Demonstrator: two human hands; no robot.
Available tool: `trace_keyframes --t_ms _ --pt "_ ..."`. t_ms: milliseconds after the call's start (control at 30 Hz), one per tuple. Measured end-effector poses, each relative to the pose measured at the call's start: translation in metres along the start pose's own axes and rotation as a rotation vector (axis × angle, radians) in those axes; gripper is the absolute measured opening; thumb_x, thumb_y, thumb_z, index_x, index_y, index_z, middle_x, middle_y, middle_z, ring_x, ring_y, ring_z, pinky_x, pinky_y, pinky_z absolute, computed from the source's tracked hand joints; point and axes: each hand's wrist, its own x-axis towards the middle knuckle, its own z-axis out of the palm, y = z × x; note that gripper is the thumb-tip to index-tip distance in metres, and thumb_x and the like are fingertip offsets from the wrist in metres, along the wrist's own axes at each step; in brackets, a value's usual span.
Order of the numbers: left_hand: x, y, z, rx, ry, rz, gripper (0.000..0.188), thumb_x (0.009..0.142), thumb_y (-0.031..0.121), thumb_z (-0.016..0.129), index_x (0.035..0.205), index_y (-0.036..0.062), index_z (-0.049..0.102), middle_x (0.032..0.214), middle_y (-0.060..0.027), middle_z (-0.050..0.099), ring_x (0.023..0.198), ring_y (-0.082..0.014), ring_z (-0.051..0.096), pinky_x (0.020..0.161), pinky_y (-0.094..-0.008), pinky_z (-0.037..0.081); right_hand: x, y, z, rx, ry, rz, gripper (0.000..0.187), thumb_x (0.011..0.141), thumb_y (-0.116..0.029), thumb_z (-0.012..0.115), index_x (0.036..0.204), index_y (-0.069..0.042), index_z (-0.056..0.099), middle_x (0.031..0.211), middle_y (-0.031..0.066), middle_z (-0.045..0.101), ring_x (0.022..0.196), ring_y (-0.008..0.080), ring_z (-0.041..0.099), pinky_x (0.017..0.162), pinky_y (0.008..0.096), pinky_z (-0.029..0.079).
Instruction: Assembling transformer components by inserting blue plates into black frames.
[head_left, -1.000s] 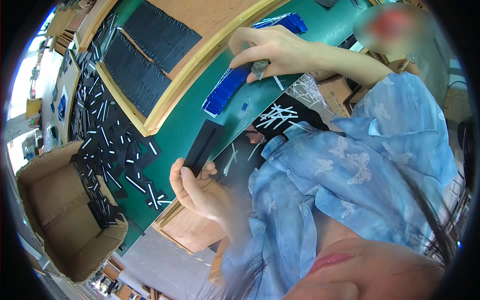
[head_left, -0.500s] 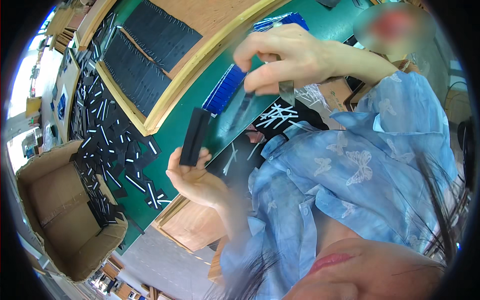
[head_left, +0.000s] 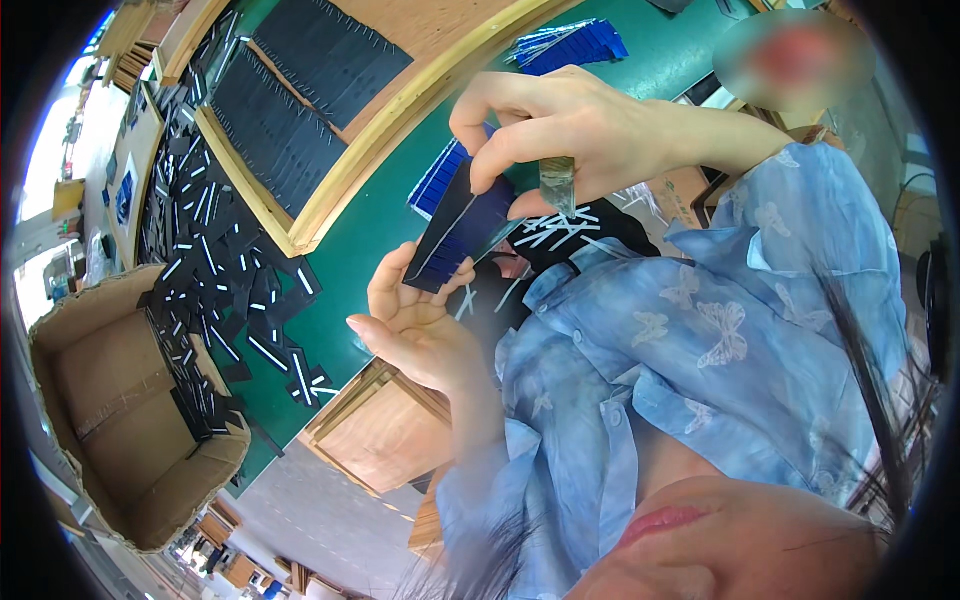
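Note:
A flat black rectangular piece [head_left: 436, 225] is held up at an angle between my two hands. Along its right side lies a dark blue shiny strip [head_left: 482, 222], partly see-through at its right end. From below, the fingers of my left hand [head_left: 425, 325] grip the black piece's lower end, with the thumb held apart. My right hand [head_left: 560, 135] pinches the blue strip near its upper end. Tucked in the right hand's curled fingers is a small blade-like metallic piece [head_left: 558, 188]. Just behind the hands, a row of blue strips [head_left: 436, 180] lies on the green table [head_left: 385, 215].
Another blue stack [head_left: 570, 45] lies farther back. A wooden-framed board [head_left: 320, 215] holds rows of black pieces. Many loose black pieces with white strips [head_left: 235, 275] cover the left side, beside an open cardboard box [head_left: 120, 380]. White sticks [head_left: 560, 225] lie on dark cloth near my body.
My right hand has come down to the black piece, bringing the blue strip against it. My left hand has moved right and slightly up, and the black piece has turned.

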Motion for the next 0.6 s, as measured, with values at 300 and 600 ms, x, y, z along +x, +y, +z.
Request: trace_keyframes --t_ms 300,600 --pt "-0.0009 0.0012 0.0007 -0.002 -0.032 -0.005 0.07 0.096 0.053 0.022 0.105 -0.0083 0.054 0.09 -0.0247 0.063 0.069 -0.0286 0.066 0.06 -0.0302 0.057 0.0049 -0.0069 0.0004 -0.024 -0.045 0.064 0.031 0.06 -0.008 0.077 0.087 -0.012 0.061 0.097 -0.0002 0.053 0.075 0.0192 0.059 0.058 0.03 0.048" --pt "0.0003 -0.0005 -0.002 0.01 -0.041 0.008 0.066 0.097 0.049 0.023 0.107 -0.009 0.053 0.093 -0.0255 0.063 0.071 -0.0291 0.066 0.06 -0.0306 0.056 0.002 -0.0077 -0.003 -0.003 -0.043 0.092 0.03 0.06 -0.009 0.076 0.087 -0.012 0.061 0.097 -0.0003 0.053 0.075 0.019 0.06 0.058 0.0298 0.048"
